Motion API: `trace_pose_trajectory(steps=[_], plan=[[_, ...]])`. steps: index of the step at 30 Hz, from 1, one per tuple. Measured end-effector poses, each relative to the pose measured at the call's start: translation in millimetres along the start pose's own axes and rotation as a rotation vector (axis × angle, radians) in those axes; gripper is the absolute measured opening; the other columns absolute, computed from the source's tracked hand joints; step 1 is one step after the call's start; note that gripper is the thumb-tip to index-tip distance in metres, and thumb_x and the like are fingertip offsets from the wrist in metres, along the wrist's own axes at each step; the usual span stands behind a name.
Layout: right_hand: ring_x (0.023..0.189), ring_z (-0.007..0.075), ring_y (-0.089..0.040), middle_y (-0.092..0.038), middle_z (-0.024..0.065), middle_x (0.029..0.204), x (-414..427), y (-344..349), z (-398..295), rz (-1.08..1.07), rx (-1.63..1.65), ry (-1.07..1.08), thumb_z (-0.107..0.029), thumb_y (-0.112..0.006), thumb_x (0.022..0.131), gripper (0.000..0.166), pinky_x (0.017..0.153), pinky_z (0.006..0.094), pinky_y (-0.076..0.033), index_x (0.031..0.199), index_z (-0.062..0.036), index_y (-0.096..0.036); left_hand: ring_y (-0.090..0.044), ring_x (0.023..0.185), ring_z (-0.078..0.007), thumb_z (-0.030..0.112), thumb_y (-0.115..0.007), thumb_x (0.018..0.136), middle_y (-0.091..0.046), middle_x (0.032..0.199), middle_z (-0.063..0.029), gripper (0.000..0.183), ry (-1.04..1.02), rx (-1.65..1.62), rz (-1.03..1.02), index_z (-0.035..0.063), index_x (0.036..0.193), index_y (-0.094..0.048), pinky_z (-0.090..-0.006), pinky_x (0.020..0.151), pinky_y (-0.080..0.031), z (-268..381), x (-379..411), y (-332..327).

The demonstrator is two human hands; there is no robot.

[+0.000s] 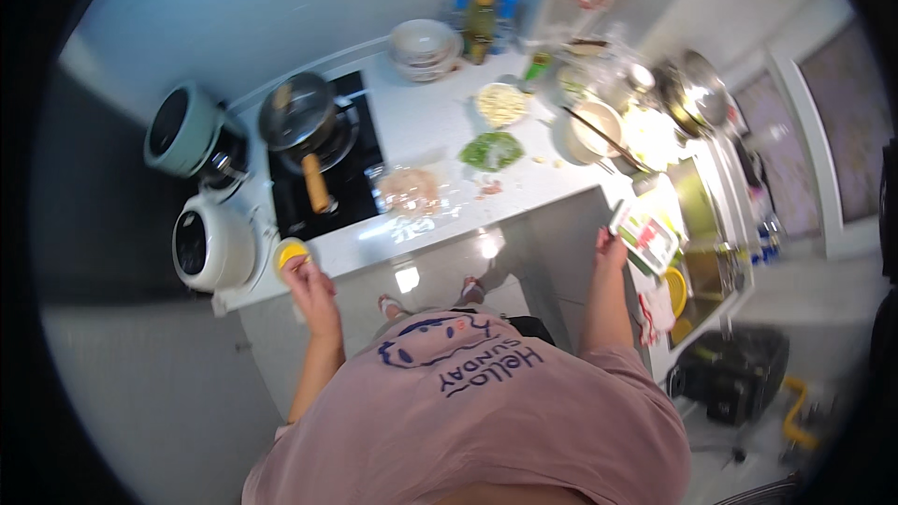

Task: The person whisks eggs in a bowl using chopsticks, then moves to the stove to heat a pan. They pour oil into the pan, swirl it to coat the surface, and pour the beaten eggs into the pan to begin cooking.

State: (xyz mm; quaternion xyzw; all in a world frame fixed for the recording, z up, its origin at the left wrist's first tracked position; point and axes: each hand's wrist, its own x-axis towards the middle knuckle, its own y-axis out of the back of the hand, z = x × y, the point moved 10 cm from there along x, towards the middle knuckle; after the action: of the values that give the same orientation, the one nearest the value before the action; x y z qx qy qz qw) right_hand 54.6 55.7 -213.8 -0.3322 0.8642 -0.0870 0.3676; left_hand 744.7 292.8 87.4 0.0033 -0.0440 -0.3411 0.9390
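My left hand is at the near left edge of the counter, with its fingers at the rim of a small pale bowl that shows yellow inside. Blur hides what the yellow is. Off to the right, my right hand grips a white plastic package with a printed label, close to the sink. Left of centre on the counter lies a clear plastic bag with pale pinkish contents. Beyond it are a heap of chopped greens and a bowl of pale chopped food.
A lidded pot with a wooden handle stands on the black cooktop. Two countertop appliances, one white and one green, flank it. Stacked bowls, bottles, a pale pot and the sink line the counter.
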Motion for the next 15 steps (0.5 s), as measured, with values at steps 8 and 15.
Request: trace_pose_trajectory(steps=[8, 15], plan=[[0.074, 0.021, -0.061, -0.056, 0.0134, 0.089, -46, -22, 16, 0.08, 0.052, -0.028, -0.047, -0.062, 0.09, 0.047, 0.07, 0.0355, -0.06, 0.091, -0.0041, -0.043, -0.039, 0.054, -0.0058, 0.017, -0.045, 0.1, -0.043, 0.072, -0.0001, 0.017, -0.009, -0.019, 0.046, 0.0075, 0.113, -0.042, -0.0202, 0.047, -0.033, 4, -5, 40], [0.05, 0.007, -0.04, -0.043, -0.0036, 0.063, -248, -222, 61, -0.323, -0.488, 0.324, -0.028, -0.059, 0.095, 0.018, 0.041, 0.022, -0.031, 0.091, -0.0141, -0.048, -0.038, 0.053, -0.0052, 0.016, -0.046, 0.1, -0.043, 0.071, 0.0006, 0.015, -0.043, -0.043, 0.178, 0.0068, 0.111, -0.043, -0.02, 0.047, -0.033, -7, 18, 143]])
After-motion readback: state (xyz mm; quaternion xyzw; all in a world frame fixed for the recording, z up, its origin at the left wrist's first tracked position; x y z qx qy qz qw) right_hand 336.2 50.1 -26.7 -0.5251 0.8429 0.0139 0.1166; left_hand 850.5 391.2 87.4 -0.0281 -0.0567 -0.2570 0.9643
